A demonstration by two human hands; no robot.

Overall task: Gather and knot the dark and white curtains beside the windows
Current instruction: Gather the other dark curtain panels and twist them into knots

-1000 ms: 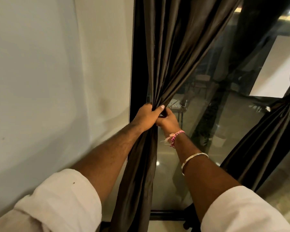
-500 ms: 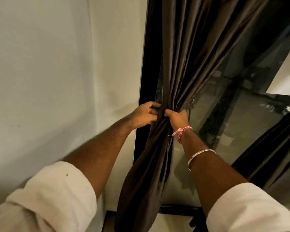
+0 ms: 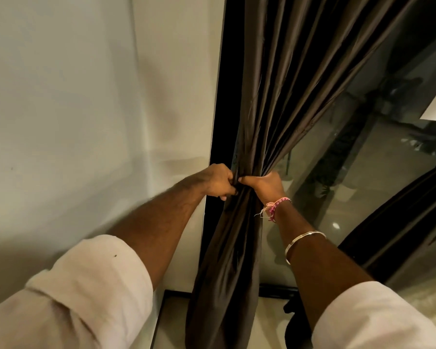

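Note:
A dark brown curtain (image 3: 269, 79) hangs in front of the window and is bunched into a narrow bundle at mid height. My left hand (image 3: 217, 183) grips the bundle's left edge, fingers closed on the fabric. My right hand (image 3: 264, 183) clasps the bundle from the right, thumb across the front. Below the hands the curtain falls loose toward the floor. A second dark curtain (image 3: 398, 222) hangs gathered at the right edge. No white curtain shows.
A plain pale wall (image 3: 86, 109) fills the left half. The black window frame (image 3: 220, 96) runs up beside the curtain. The window glass (image 3: 350, 172) reflects the room and a plant. The frame's bottom rail (image 3: 275, 290) meets the light floor.
The camera has shifted so the curtain sits further right. My left hand went from wrapping the bundle over my right hand to gripping its left edge beside my right hand.

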